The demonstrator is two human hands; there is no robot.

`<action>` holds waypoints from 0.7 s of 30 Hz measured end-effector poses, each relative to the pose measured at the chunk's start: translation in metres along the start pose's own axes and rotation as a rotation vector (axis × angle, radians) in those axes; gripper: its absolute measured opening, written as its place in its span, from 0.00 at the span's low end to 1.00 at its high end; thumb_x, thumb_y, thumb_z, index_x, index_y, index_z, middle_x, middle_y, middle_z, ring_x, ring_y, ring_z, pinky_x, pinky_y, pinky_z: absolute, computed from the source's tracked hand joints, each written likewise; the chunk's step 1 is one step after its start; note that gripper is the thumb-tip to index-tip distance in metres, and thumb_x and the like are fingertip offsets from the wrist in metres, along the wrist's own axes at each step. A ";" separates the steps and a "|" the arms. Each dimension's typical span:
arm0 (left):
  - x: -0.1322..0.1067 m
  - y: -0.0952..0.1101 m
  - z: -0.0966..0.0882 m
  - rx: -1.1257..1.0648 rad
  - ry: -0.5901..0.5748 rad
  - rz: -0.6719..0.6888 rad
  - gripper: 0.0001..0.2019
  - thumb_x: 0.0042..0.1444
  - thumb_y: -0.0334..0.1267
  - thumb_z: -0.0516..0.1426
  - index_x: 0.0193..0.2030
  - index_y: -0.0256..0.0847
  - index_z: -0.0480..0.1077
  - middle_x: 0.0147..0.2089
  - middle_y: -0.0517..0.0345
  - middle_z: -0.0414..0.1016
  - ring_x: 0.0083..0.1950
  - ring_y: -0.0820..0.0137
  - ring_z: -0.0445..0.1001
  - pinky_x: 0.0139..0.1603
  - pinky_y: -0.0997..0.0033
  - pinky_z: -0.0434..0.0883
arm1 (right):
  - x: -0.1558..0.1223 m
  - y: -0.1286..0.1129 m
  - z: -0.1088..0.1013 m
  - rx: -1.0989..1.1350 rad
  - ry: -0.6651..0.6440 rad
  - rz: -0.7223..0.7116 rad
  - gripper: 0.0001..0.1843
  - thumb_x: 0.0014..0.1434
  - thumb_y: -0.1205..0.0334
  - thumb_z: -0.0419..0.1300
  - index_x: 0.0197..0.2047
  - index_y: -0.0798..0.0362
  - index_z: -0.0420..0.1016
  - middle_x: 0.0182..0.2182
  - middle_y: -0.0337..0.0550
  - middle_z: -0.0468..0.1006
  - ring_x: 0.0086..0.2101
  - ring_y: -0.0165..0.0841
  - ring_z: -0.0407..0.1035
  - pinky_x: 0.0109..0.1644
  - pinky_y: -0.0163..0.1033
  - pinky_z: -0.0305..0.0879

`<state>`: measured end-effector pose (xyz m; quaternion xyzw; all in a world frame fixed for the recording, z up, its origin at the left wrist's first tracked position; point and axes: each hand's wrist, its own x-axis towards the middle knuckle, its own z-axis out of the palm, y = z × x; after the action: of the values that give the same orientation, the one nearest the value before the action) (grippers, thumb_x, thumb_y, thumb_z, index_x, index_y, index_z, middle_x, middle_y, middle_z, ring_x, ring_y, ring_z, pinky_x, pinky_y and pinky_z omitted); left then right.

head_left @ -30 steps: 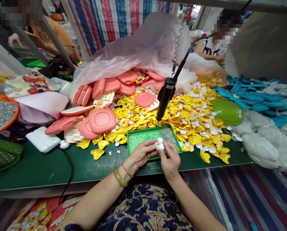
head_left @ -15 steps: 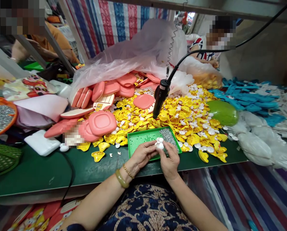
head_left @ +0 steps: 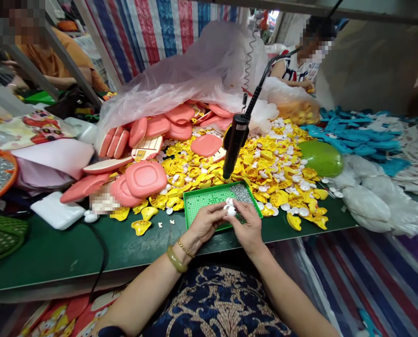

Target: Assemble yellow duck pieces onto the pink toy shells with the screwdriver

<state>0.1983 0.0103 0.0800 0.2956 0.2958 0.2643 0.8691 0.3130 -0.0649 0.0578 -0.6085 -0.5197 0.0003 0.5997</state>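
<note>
Hands: the left hand [head_left: 205, 222] and right hand [head_left: 248, 228] are closed, their fingertips meeting in a pinch on small white rounded pieces [head_left: 230, 207].
Held pieces: just above a green tray [head_left: 209, 190], near its far side.
Tray: a dotted grid, with silver beads [head_left: 242, 193] heaped in one corner.
Desk: a green desk [head_left: 54, 255] carries a loose pile of yellow plastic pieces [head_left: 279, 189] and pink plastic shells [head_left: 146, 179].
Overhead: a black handheld tool [head_left: 235, 145] hangs on its cord just beyond the tray.
Risk: a slipped pinch could drop the white pieces among the beads; a knocked tray could scatter them into the yellow pile; a careless reach could catch the hanging tool.
</note>
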 end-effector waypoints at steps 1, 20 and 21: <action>0.000 0.000 0.000 0.010 -0.005 0.006 0.19 0.37 0.32 0.71 0.40 0.34 0.79 0.39 0.47 0.80 0.38 0.70 0.77 0.41 0.75 0.71 | 0.001 0.000 -0.001 0.017 -0.002 0.021 0.23 0.52 0.61 0.66 0.52 0.47 0.75 0.38 0.45 0.77 0.37 0.33 0.73 0.42 0.41 0.74; 0.001 0.001 0.002 0.055 0.012 0.006 0.20 0.38 0.32 0.70 0.42 0.34 0.79 0.41 0.47 0.80 0.40 0.68 0.77 0.44 0.73 0.72 | -0.005 0.001 0.004 0.026 0.055 0.111 0.20 0.54 0.59 0.64 0.51 0.50 0.75 0.40 0.48 0.78 0.39 0.35 0.73 0.43 0.43 0.74; 0.001 0.001 0.002 0.054 0.016 0.002 0.20 0.38 0.32 0.70 0.41 0.34 0.79 0.41 0.47 0.80 0.40 0.68 0.77 0.44 0.73 0.72 | -0.005 0.000 0.003 0.006 0.049 0.094 0.20 0.54 0.59 0.64 0.52 0.50 0.75 0.40 0.48 0.78 0.39 0.35 0.73 0.43 0.43 0.74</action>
<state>0.1998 0.0109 0.0821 0.3173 0.3093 0.2592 0.8582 0.3082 -0.0658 0.0536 -0.6302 -0.4757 0.0154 0.6135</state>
